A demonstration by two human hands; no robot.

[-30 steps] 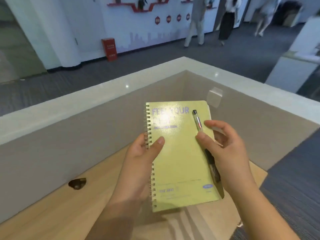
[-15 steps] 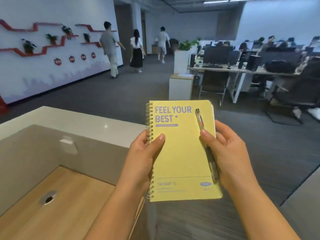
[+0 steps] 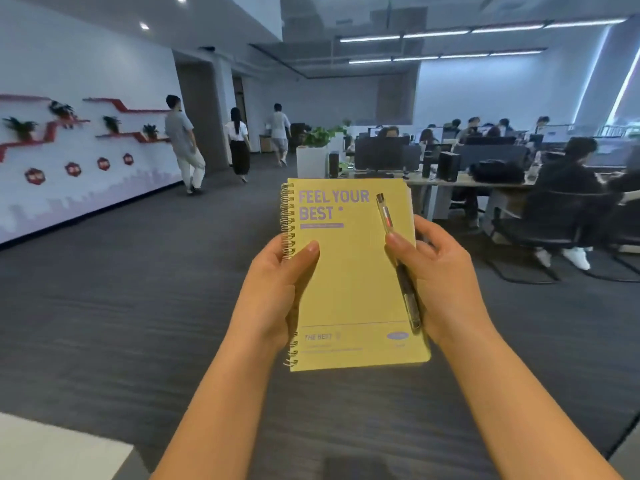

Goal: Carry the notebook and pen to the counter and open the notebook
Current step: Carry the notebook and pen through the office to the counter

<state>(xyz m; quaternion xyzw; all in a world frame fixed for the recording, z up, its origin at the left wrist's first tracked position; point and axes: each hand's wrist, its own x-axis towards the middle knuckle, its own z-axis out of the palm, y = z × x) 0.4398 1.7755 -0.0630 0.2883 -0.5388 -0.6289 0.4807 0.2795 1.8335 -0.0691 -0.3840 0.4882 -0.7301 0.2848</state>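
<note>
Notebook: yellow spiral-bound notebook (image 3: pixel 349 271), closed, front cover toward the camera, held upright-ish in mid-air over dark grey carpet (image 3: pixel 121 306). Purple cover print reads "FEEL YOUR BEST *" at top, "THE BEST" near the bottom. Wire binding runs down its left edge.
Pen: clear-barrelled pen (image 3: pixel 398 261) with a dark lower section, lying on the cover along the notebook's right side, slightly tilted, its upper end leaning left, its lower end near the cover's bottom right.
Left hand: left hand (image 3: pixel 273 292) grips the notebook at the spiral edge. Thumb lies flat across the cover; the other fingers are behind the book, not visible. Fingers closed on the notebook.
Right hand: right hand (image 3: pixel 440 278) grips the notebook's right edge. Thumb presses the pen against the cover at about mid-barrel; the fingers curl round behind the edge. Closed on both pen and notebook.
Position: both forearms reach forward from the bottom of the frame, the notebook between the hands at frame centre.
Surroundings: open office. White wall (image 3: pixel 86 140) at left with red shelves carrying small plants. Three people (image 3: pixel 183 143) walk away down the aisle. Desks with monitors (image 3: pixel 381 154) and seated people at right. A pale surface corner (image 3: pixel 52 448) shows at bottom left, well apart from the notebook.
</note>
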